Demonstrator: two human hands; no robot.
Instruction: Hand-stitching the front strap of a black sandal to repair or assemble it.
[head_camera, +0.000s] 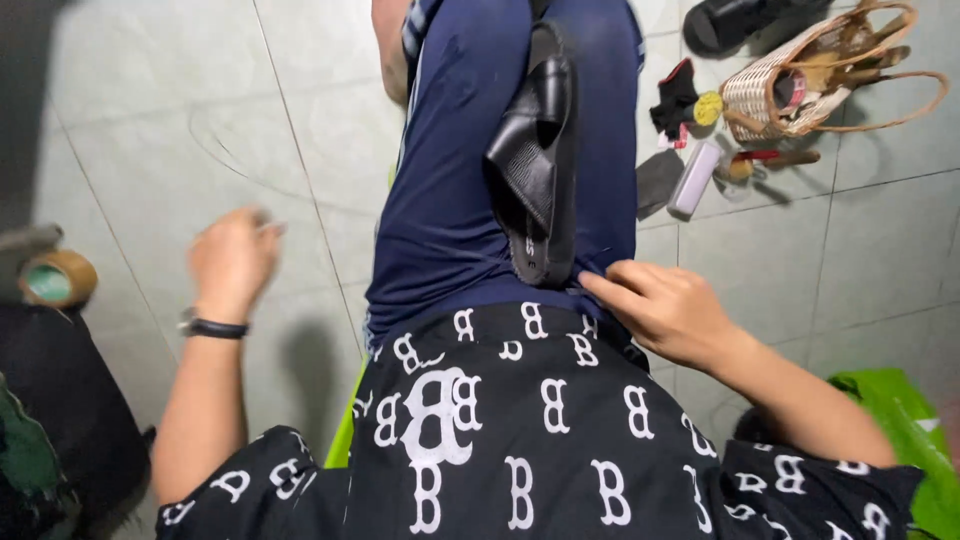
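Fabric of the navy shorts (440, 230) is being pinched by the right hand (665, 310) beside the black sandal (540, 160) and is best gripped firmly, while the blurred left hand (232, 258) is being held loosely curled, its hold indiscernible.

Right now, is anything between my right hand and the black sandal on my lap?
Nothing visible does. The right hand rests with its fingertips right at the heel end of the black sandal, pinching the blue fabric there.
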